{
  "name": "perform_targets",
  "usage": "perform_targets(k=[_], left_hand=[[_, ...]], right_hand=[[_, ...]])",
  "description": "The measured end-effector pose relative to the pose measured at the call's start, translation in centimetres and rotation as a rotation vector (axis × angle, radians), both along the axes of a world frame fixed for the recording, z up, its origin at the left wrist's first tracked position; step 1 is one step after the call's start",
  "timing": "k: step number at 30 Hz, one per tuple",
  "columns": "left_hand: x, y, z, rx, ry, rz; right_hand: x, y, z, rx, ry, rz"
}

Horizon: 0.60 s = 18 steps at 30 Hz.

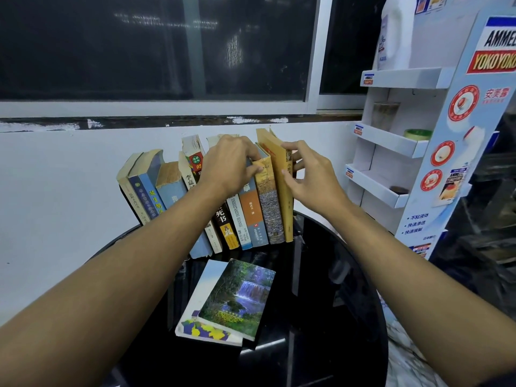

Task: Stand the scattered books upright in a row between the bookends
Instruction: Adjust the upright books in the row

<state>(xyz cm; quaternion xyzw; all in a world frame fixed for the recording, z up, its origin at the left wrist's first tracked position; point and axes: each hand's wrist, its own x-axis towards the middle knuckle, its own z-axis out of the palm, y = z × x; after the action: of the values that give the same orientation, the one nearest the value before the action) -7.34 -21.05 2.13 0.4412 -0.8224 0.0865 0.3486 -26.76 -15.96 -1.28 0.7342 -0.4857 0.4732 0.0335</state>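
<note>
The row of books [223, 202] stands on the round black counter [335, 275] against the wall, but most of its volumes lean to the left, so the main risk is that the row slumps further or topples if either hand lets go before the end is braced. No bookend can be made out clearly; something dark sits at each end of the row, too hidden to name. The left hand [231, 166] rests over the tops of the middle books, its fingers [252, 156] curled down onto the upper edge of the blue and orange spined book [252, 213], pressing rather than pinching as far as can be told. The right hand [310, 177] is at the right end, fingers spread and loosely open, thumb on the spine of the tall yellow book [283, 191] and the other fingers reaching behind its far cover. That yellow book is the outermost volume, so it could slide outward on the glossy top and fall toward the cardboard display stand [405, 152] nearby. Two more books are not yet in the row: a waterfall-cover book [240, 297] lies flat on a white paperback [195, 311] at the front of the counter, well apart from both hands.
</note>
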Motion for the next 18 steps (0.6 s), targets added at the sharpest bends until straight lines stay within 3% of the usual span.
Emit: perform_targets(k=[5, 18], left_hand=[[-0.1, 0.1, 0.0, 0.003, -0.015, -0.006], [-0.2, -0.2, 0.0, -0.012, -0.023, -0.021]], right_hand=[[-0.6, 0.3, -0.2, 0.170, 0.095, 0.058], [-1.1, -1.4, -0.3, 0.151, 0.067, 0.051]])
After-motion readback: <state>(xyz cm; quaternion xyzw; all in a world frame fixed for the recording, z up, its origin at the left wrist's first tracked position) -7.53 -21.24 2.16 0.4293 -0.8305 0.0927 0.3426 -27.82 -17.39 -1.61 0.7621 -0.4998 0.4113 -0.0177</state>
